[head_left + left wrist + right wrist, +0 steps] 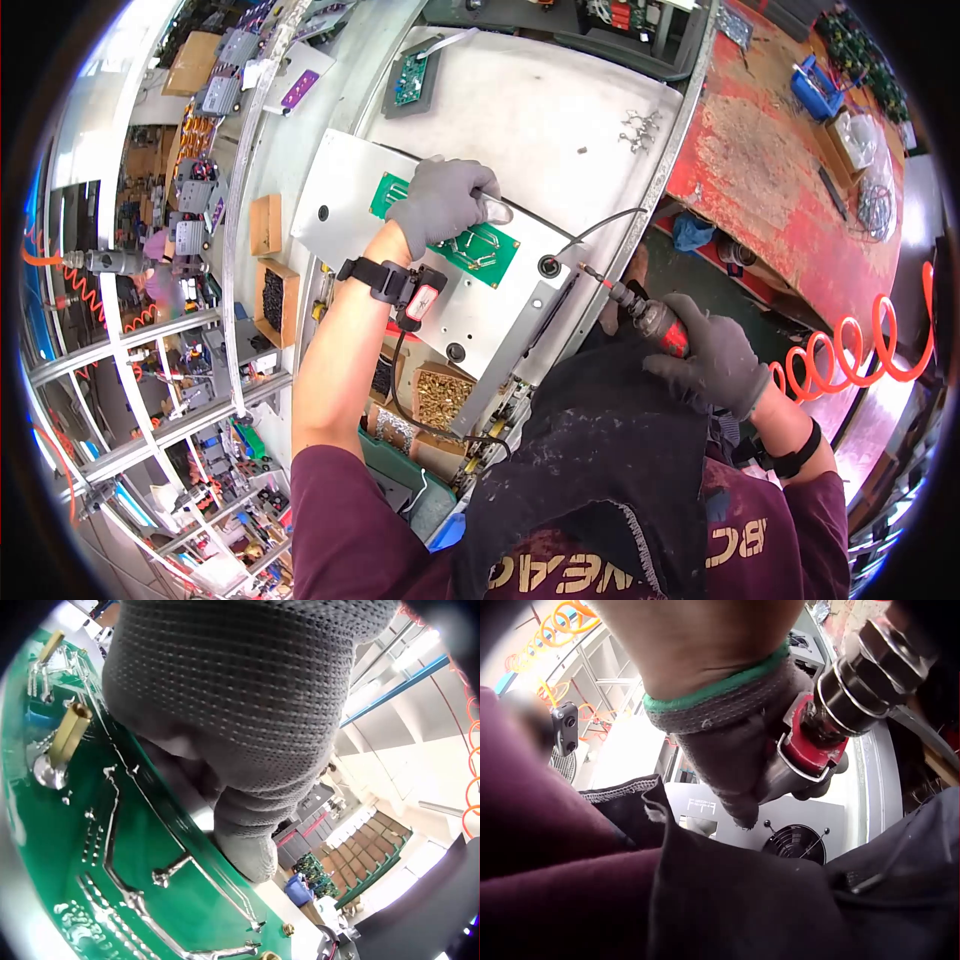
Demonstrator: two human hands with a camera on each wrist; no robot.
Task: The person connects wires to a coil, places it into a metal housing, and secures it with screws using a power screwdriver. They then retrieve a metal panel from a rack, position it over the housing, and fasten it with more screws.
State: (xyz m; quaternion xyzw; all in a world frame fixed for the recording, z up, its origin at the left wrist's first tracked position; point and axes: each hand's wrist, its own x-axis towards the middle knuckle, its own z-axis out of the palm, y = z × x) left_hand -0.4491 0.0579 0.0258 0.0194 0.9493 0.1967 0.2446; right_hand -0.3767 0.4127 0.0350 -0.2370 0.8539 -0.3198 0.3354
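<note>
In the head view the gloved left hand (445, 205) lies over the middle of a green circuit board (480, 252) on a white metal panel (340, 180). Its fingers bend down toward the board; whether they grip anything is hidden. Brass standoffs (70, 735) and silvery solder tracks (120, 877) stand out on the board in the left wrist view, beside the grey glove (232, 697). The gloved right hand (715, 355) grips a red and dark pneumatic driver (660, 325) to the right of the panel, its bit pointing toward the panel's right end. The right wrist view shows the glove (727, 757) round the driver's red part (810, 746).
A coiled orange-red hose (850, 350) hangs at the right. Boxes of brass parts (443, 398) and dark parts (274, 300) sit below and left of the panel. Another small board (410, 78) and loose metal pieces (640, 128) lie behind it. A worn red table (760, 150) stands at the right.
</note>
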